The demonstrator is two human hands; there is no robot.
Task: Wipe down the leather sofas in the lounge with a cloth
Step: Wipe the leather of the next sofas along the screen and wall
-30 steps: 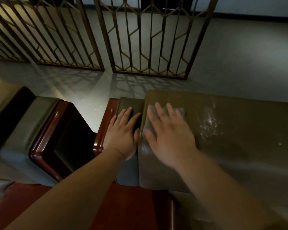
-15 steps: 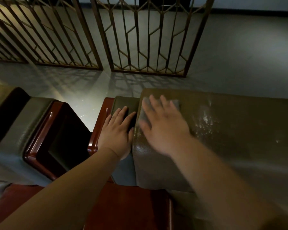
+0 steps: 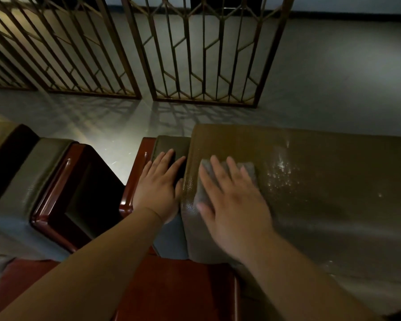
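- Starting at the far left of the sofa back (image 3: 322, 181), a second seat's padded armrest (image 3: 21, 181) shows dull grey-green leather over a glossy red-brown wooden frame (image 3: 53, 198); the wood looks hard and slick, the padding soft.
- Left of the sofa back, and touching its end, the left hand (image 3: 159, 193) lies flat with fingers straight and close together on the narrow leather-topped arm (image 3: 171, 144). It holds nothing and appears to serve as a brace.
- On the sofa back's left end, the right hand (image 3: 232, 205) presses the cloth (image 3: 203, 181) flat, fingers spread and straight over it, thumb out toward the rounded corner. Nothing is pinched; the palm pins the cloth.
- That cloth is grey, small, folded thick and limp. It likely weighs almost nothing, bunches easily and will slide out from under a light palm, so an even, flat press over its middle suits it better than gripping an edge.
- Leather on the sofa back is olive-brown with a pebbled grain, firm but yielding, and rounded at the corner. It probably lets a damp cloth glide freely.
- Just right of the cloth, pale shiny speckles (image 3: 280, 172) sit on the leather; whether droplets or residue cannot be told.
- Beyond the sofa back stand metal lattice screens (image 3: 204, 54) on a smooth grey floor (image 3: 333, 77).
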